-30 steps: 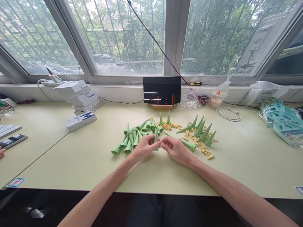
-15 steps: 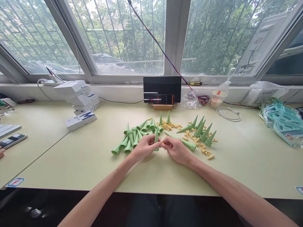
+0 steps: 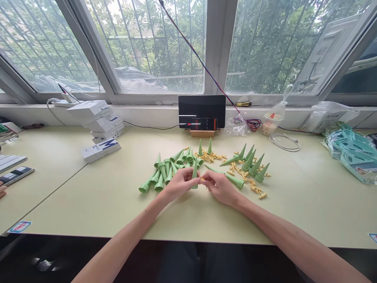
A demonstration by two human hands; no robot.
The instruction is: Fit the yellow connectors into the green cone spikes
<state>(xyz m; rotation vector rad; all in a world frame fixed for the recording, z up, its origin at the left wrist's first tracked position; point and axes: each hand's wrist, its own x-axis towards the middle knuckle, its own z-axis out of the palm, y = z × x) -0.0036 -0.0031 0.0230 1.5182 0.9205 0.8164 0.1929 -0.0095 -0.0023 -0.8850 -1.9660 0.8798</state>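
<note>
My left hand point(image 3: 178, 184) is closed around a green plastic cone spike point(image 3: 194, 173), held upright just above the pale green table point(image 3: 88, 196). Touching it from the right, my right hand point(image 3: 219, 186) pinches a small yellow plastic piece point(image 3: 202, 179) against the cone's lower end. A pile of green cones point(image 3: 163, 173) lies to the left behind my hands. More green cones point(image 3: 253, 162) lie to the right, and one long cone point(image 3: 234, 180) rests just past my right hand. Several loose yellow pieces point(image 3: 212, 157) are scattered between the piles.
A dark tablet with a phone point(image 3: 202, 118) leans at the window sill. White boxes point(image 3: 98, 122) are stacked at back left. A bagged cup point(image 3: 272, 120), a white cable point(image 3: 284, 142) and teal packets point(image 3: 352, 151) lie right. Another person's fingertips point(image 3: 2, 190) show at the far left edge.
</note>
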